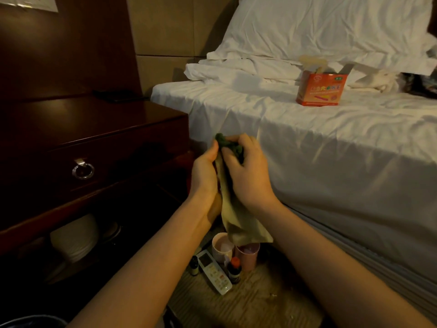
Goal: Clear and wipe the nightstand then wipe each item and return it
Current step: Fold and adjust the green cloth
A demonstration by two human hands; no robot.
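**Green cloth pressed against a flat tan item, between both hands**

The crumpled dark green wiping cloth (230, 146) sits at the fingertips of the right hand (248, 171), which grasps it and presses it on a flat tan paper-like packet (238, 223). The left hand (204, 176) grips that packet's edge from the other side. Both hover between the glossy dark wooden nightstand (94, 124) and the white-sheeted bed (307, 138).

An orange cardboard box (321, 88) stands on the bed; its print is too blurred to read.

On the floor below lie a white remote control (214, 272), two pink cups (222, 246) and small dark bottles (234, 268).
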